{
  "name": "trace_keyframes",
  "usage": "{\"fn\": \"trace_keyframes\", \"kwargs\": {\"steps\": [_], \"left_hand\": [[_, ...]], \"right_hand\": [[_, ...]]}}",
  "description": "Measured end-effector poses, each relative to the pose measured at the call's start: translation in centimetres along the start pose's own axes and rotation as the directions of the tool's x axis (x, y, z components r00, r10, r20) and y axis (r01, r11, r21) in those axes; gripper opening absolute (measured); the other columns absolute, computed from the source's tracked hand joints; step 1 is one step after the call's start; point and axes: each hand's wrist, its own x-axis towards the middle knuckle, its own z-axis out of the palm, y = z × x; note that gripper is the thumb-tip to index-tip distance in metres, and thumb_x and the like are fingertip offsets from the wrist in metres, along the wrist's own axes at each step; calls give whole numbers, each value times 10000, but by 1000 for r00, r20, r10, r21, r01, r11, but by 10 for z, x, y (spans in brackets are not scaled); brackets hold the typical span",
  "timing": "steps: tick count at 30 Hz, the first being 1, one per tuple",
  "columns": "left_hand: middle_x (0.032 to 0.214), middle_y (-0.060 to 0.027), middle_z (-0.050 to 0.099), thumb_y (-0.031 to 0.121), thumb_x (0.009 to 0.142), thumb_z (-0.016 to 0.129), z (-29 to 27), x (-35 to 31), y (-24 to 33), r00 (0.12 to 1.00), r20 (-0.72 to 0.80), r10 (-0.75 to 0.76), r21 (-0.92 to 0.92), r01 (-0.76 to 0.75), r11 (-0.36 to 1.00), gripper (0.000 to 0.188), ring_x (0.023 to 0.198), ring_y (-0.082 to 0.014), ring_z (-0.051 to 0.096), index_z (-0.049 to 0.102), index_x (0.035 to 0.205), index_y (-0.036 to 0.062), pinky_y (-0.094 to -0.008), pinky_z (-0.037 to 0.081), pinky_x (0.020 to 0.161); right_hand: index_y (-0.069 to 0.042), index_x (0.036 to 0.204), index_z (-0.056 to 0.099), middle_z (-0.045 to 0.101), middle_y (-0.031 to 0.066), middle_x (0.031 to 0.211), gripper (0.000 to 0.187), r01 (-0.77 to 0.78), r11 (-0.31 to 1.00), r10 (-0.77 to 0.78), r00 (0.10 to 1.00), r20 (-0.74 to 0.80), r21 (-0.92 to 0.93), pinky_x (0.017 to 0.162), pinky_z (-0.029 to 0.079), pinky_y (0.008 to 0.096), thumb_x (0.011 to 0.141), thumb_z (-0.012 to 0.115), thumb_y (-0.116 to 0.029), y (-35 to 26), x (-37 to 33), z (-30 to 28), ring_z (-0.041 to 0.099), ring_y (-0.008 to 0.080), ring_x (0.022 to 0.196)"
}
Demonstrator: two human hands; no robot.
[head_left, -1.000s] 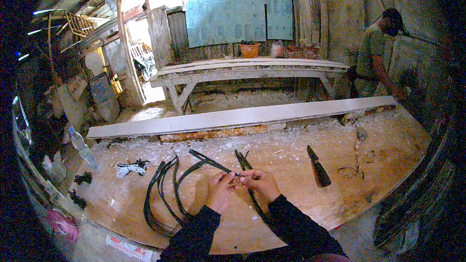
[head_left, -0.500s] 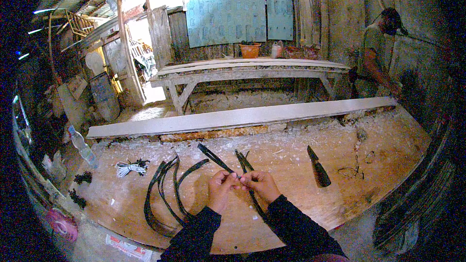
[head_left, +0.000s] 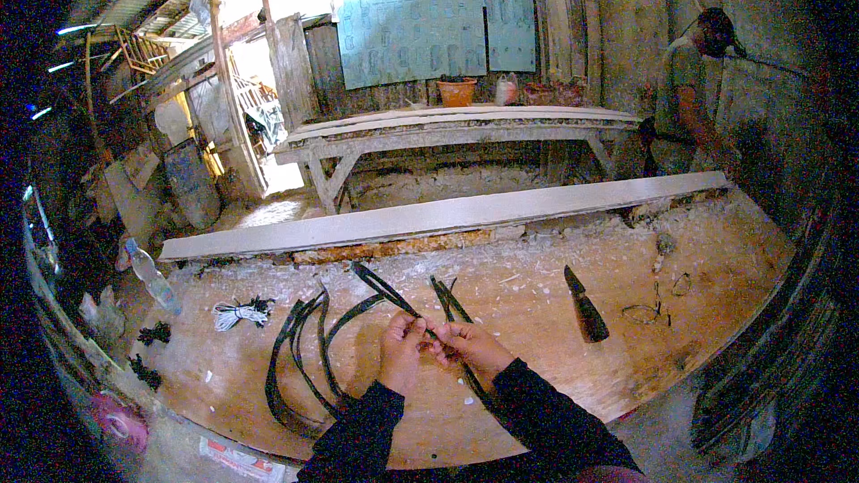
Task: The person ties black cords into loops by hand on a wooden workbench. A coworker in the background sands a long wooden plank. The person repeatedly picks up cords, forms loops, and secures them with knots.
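Note:
Near the middle of the wooden tabletop (head_left: 528,376), my left hand (head_left: 402,347) and my right hand (head_left: 474,349) meet with fingers pinched together. Between them is a black strap (head_left: 383,288), whose doubled end reaches away to the far left. The fingers hide the part being gripped. Several more black straps (head_left: 276,367) lie in loose curves left of my left hand. Other dark straps (head_left: 450,302) pass beside and behind my right hand. To the right lies a knife (head_left: 588,315) with a dark blade and handle, its tip pointing away.
A bundle of white and black cord (head_left: 240,314), small dark bundles (head_left: 155,333) and a clear plastic bottle (head_left: 152,279) are at the left. Thin dark loops (head_left: 646,313) lie right. A long white board (head_left: 447,215) crosses the far edge. A person (head_left: 687,98) stands back right.
My hands have drawn closer together, the right fingers shifting left along the strap. The view has moved slightly. The person at the back right has moved an arm.

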Motion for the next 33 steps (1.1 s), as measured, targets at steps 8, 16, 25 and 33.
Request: {"fn": "trace_keyframes", "kwargs": {"steps": [8, 16, 25, 33], "left_hand": [[748, -13, 535, 116, 827, 486, -14, 8, -2, 986, 44, -162, -136, 166, 977, 41, 610, -76, 491, 511, 828, 83, -188, 407, 524], [724, 11, 553, 165, 783, 565, -13, 4, 4, 939, 77, -337, -228, 345, 910, 81, 620, -77, 492, 546, 815, 93, -185, 389, 505], [727, 22, 562, 185, 772, 583, -9, 4, 3, 938, 41, -344, -198, 345, 917, 84, 569, -57, 471, 563, 786, 105, -167, 354, 457], [702, 26, 554, 200, 775, 578, -9, 3, 6, 937, 62, -344, -145, 349, 926, 101, 549, -48, 461, 556, 786, 102, -169, 310, 411]], "right_hand": [[-68, 925, 559, 534, 27, 776, 176, 389, 827, -478, 867, -143, -405, 635, 394, 237, 751, 571, -91, -5, -2, 6, 504, 131, 691], [-112, 926, 593, 515, 76, 766, 339, 521, 286, -621, 740, 259, -804, 618, 435, 279, 634, 561, 57, -16, -16, 7, 535, 221, 724], [-123, 934, 588, 529, 76, 751, 309, 511, 93, -655, 677, 334, -854, 563, 454, 299, 647, 601, -10, -20, -19, 10, 553, 241, 664], [-120, 927, 586, 540, 79, 759, 288, 535, 44, -672, 641, 372, -844, 564, 460, 298, 656, 606, -26, -15, -14, 7, 561, 240, 669]]}}
